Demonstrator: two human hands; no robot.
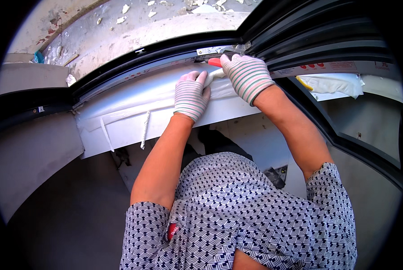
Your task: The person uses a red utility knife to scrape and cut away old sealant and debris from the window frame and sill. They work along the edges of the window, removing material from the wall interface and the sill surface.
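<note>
My left hand (191, 93), in a striped knit glove, is closed at the edge of the white sill panel (134, 130). Its fingertips pinch crumpled white plastic film (217, 76), which stretches across toward my other hand. Just to the right, my right hand (247, 77), gloved the same way, is wrapped round a red-orange tool (215, 62). Only one end of that tool sticks out past the fingers, so its kind is hidden. Both hands are beside the black window frame (161, 56), near a metal latch plate (210, 50).
Two white strips (145, 130) hang over the sill's near edge. Black sliding frame sections (318, 31) rise at the right, with a white bag (332, 84) on the sill beyond. Outside, broken debris (121, 20) litters a concrete ledge (165, 31).
</note>
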